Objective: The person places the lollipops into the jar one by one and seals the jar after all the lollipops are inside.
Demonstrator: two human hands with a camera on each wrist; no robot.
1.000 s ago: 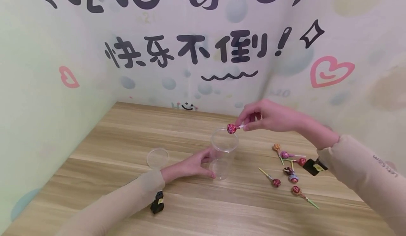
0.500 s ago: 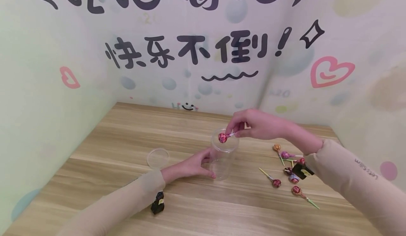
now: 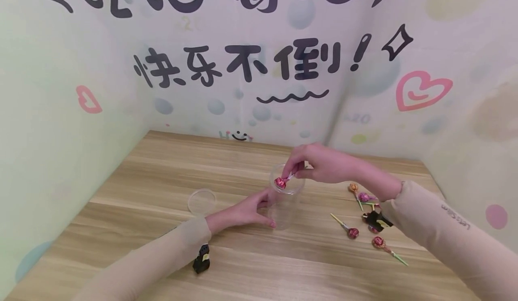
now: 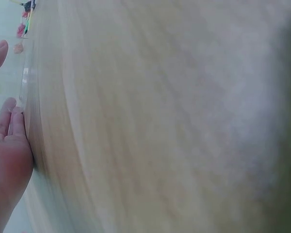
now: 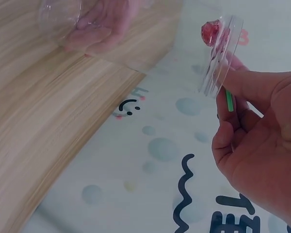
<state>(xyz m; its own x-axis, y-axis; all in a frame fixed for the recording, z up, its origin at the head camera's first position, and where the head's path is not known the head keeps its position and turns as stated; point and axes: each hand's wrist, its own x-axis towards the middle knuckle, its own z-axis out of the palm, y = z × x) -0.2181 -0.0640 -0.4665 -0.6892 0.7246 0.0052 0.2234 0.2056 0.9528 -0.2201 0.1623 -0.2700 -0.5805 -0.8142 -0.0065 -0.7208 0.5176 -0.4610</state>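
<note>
A clear plastic jar stands upright on the table, its mouth uncovered. My left hand holds it low on its left side, thumb in front and fingers reaching behind. Over the rim, my right hand pinches a lollipop by its stick, the red-wrapped head pointing down and left into the mouth. In the right wrist view, the lollipop's head shows through the clear rim, and a bit of green stick shows by the fingers. No lollipops are visible lower in the jar.
Several wrapped lollipops lie to the right, among them an orange one, a purple one and a dark red one; the right wrist camera partly covers others. A round clear lid lies left. A printed wall stands behind the table.
My right hand has moved left and down, bringing the lollipop's head from above the rim's right edge into the jar's mouth. The left hand and jar have stayed put.
</note>
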